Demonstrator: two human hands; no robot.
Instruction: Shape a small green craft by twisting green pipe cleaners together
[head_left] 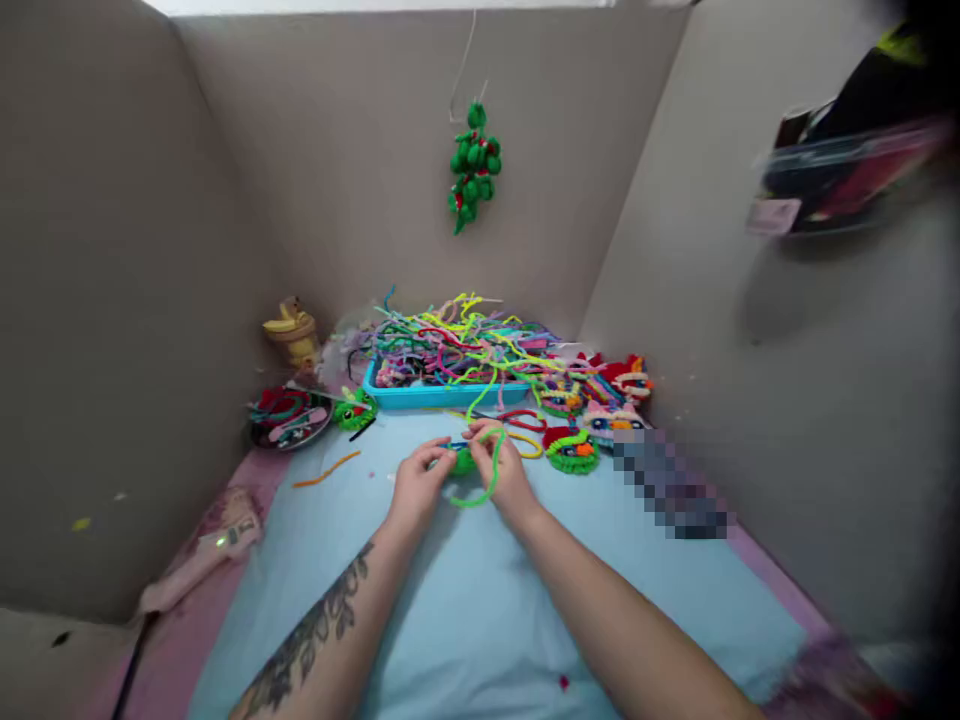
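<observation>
Both my hands meet over the light blue mat [480, 600] and hold one small green pipe-cleaner piece [463, 461]. My left hand [417, 487] pinches its left side. My right hand [504, 464] grips its right side, and a bright green pipe cleaner [487, 485] loops from the piece down around that hand's fingers. Part of the piece is hidden by my fingers.
A turquoise tray [442, 396] heaped with coloured pipe cleaners stands behind my hands. Finished fuzzy figures [574, 450] lie to its right, a round dish [289, 417] and yellow toy [291, 332] to its left. An orange pipe cleaner [327, 470] and pink glue gun [206, 550] lie left. Cardboard walls enclose the space; a green ornament [472, 165] hangs behind.
</observation>
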